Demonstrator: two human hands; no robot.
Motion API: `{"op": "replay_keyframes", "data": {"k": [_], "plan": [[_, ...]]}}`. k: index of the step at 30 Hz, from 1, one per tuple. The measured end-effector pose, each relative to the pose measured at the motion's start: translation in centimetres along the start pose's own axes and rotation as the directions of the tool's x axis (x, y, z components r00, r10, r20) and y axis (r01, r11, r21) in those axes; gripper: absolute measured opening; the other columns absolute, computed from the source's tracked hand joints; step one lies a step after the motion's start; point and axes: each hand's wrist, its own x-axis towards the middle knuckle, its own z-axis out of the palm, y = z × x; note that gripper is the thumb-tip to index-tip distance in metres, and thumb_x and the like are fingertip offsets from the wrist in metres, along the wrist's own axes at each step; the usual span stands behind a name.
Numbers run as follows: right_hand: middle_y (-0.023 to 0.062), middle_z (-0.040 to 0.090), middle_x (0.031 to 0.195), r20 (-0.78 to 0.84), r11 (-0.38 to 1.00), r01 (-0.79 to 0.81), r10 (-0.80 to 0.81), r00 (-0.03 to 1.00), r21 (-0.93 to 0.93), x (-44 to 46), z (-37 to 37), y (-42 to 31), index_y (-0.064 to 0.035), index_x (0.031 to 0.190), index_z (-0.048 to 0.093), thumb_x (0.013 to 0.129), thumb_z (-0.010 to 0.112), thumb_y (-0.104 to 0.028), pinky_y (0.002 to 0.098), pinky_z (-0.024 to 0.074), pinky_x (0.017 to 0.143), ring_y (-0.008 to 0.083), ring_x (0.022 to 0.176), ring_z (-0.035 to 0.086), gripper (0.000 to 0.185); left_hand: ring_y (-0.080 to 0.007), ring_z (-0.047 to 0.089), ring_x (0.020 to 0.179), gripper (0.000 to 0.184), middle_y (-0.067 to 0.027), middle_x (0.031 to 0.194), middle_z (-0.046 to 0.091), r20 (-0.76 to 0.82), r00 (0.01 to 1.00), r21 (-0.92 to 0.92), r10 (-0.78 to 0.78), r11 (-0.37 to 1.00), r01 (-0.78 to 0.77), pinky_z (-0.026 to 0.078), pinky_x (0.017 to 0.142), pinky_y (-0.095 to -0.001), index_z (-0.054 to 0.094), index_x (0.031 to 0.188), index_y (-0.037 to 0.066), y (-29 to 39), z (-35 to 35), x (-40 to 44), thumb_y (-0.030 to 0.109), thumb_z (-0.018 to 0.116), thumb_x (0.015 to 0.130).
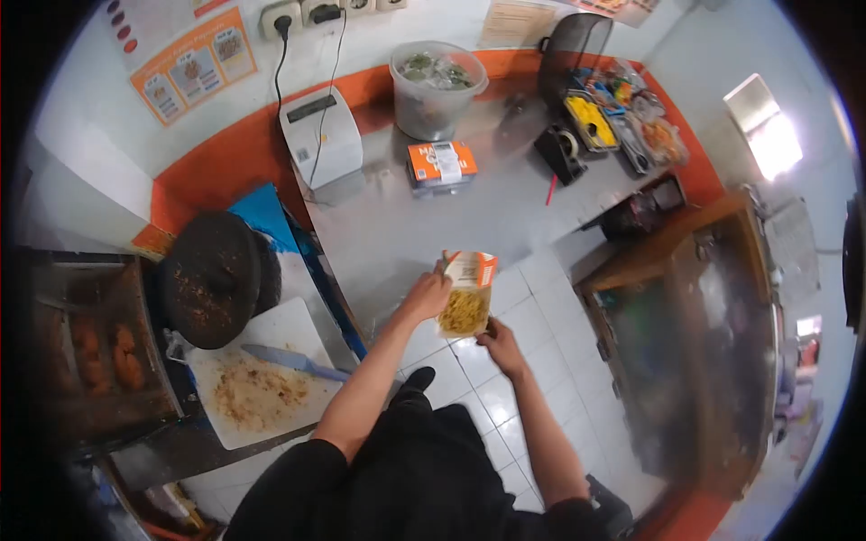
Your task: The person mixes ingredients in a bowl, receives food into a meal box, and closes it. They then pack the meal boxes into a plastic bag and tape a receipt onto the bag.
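Note:
In front of my body, just off the counter's edge, I hold a food pack [465, 311]. Its lower part is see-through and shows yellowish food pieces; its upper part carries an orange and white printed label. My left hand [428, 296] is closed on the pack's left side, near the label. At the lower right corner, the fingers of my right hand [499, 346] grip the pack as well. Beyond it on the steel counter [388, 230] sits an orange-labelled box [441, 167] with a dark base.
A white machine [322, 135], a clear bucket [437, 90] and a tape dispenser [561, 153] stand along the counter. To the left, a knife [289, 358] lies on a stained cutting board [262, 406] beside a dark round lid [212, 279]. A wood-framed cabinet [686, 352] stands at right.

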Motion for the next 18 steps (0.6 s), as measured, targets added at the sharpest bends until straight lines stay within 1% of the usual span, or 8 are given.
{"op": "replay_keyframes", "data": {"k": [1, 4, 6, 8, 12, 14, 16, 18], "plan": [[0.0077, 0.069, 0.097, 0.076, 0.997, -0.055, 0.06, 0.995, -0.059, 3.6, -2.3, -1.2, 0.0054, 0.137, 0.053, 0.09, 0.067, -0.005, 0.0297, 0.0508, 0.073, 0.0117, 0.079, 0.058, 0.05, -0.0538, 0.059, 0.106, 0.051, -0.0395, 0.11, 0.062, -0.087, 0.995, -0.048, -0.053, 0.998, 0.049, 0.046, 0.096, -0.0558, 0.046, 0.136, -0.012, -0.5, 1.3, 3.5, 0.023, 0.036, 0.099], [0.0217, 0.072, 0.102, 0.297, 0.849, 0.189, -0.04, 0.954, -0.494, 15.5, -8.9, -1.3, 0.0069, 0.139, 0.049, 0.089, 0.071, -0.033, 0.0423, 0.0544, 0.085, 0.0345, 0.091, 0.07, 0.067, -0.0513, 0.065, 0.092, 0.066, -0.0395, 0.106, 0.064, -0.058, 0.976, 0.01, -0.212, 0.977, 0.213, 0.054, 0.085, -0.0525, 0.021, 0.15, -0.017, 0.6, 1.1, 11.2, 0.021, 0.038, 0.099], [0.0285, 0.069, 0.109, 0.119, 0.701, 0.343, -0.349, 0.93, -0.625, 21.3, -9.7, -3.9, 0.0066, 0.138, 0.047, 0.087, 0.072, -0.045, 0.0498, 0.0529, 0.091, 0.0458, 0.102, 0.066, 0.077, -0.0501, 0.066, 0.095, 0.065, -0.0379, 0.102, 0.065, -0.072, 0.945, 0.008, -0.319, 0.947, 0.32, 0.052, 0.088, -0.0539, 0.023, 0.15, -0.016, 2.8, 0.9, 14.2, 0.021, 0.038, 0.099], [0.0305, 0.065, 0.117, 0.101, 0.763, 0.194, -0.167, 0.981, -0.617, 25.5, -10.2, -9.5, 0.0057, 0.136, 0.047, 0.09, 0.069, -0.038, 0.0505, 0.0519, 0.093, 0.0467, 0.107, 0.063, 0.068, -0.0522, 0.062, 0.104, 0.059, -0.0341, 0.109, 0.066, -0.129, 0.875, -0.015, -0.467, 0.883, 0.469, 0.051, 0.093, -0.0537, 0.032, 0.149, -0.007, 3.5, 2.0, 17.2, 0.02, 0.039, 0.098], [0.0305, 0.06, 0.127, 0.279, 0.764, 0.174, 0.008, 0.96, -0.621, 32.5, -13.3, -11.3, 0.004, 0.132, 0.05, 0.093, 0.064, -0.025, 0.0511, 0.0497, 0.096, 0.0486, 0.115, 0.059, 0.051, -0.0503, 0.062, 0.107, 0.056, -0.0324, 0.111, 0.066, -0.161, 0.777, -0.107, -0.609, 0.793, 0.599, 0.051, 0.094, -0.0517, 0.033, 0.15, -0.004, 4.5, 3.7, 19.2, 0.012, 0.041, 0.097], [0.0298, 0.059, 0.129, 0.541, 0.776, 0.583, -0.393, 0.744, -0.238, 35.6, -16.1, -10.2, -0.0013, 0.134, 0.052, 0.093, 0.058, -0.01, 0.0503, 0.0475, 0.102, 0.0488, 0.122, 0.055, 0.042, -0.0486, 0.063, 0.106, 0.049, -0.0304, 0.108, 0.068, -0.516, 0.786, -0.113, -0.341, 0.936, 0.333, 0.05, 0.093, -0.0507, 0.043, 0.146, -0.002, 4.4, 5.1, 19.3, 0.007, 0.044, 0.098], [0.0261, 0.053, 0.142, 0.641, 0.733, 0.655, -0.416, 0.645, -0.183, 37.0, -17.9, -7.3, -0.0123, 0.141, 0.052, 0.092, 0.053, 0.0, 0.0473, 0.0461, 0.107, 0.0461, 0.131, 0.051, 0.05, -0.0475, 0.063, 0.106, 0.044, -0.0302, 0.107, 0.068, -0.495, 0.784, -0.101, -0.373, 0.922, 0.375, 0.05, 0.093, -0.0488, 0.048, 0.142, -0.003, 5.1, 5.8, 19.4, 0.008, 0.045, 0.099], [0.0267, 0.04, 0.154, 0.731, 0.498, 0.753, -0.297, 0.614, -0.43, 37.1, -19.1, -6.4, -0.0241, 0.147, 0.049, 0.092, 0.05, 0.001, 0.0448, 0.0443, 0.111, 0.044, 0.138, 0.045, 0.06, -0.0464, 0.064, 0.106, 0.04, -0.03, 0.107, 0.068, -0.465, 0.798, -0.079, -0.383, 0.916, 0.394, 0.05, 0.094, -0.0469, 0.053, 0.138, -0.003, 4.7, 6.6, 19.2, 0.008, 0.047, 0.1]]}}
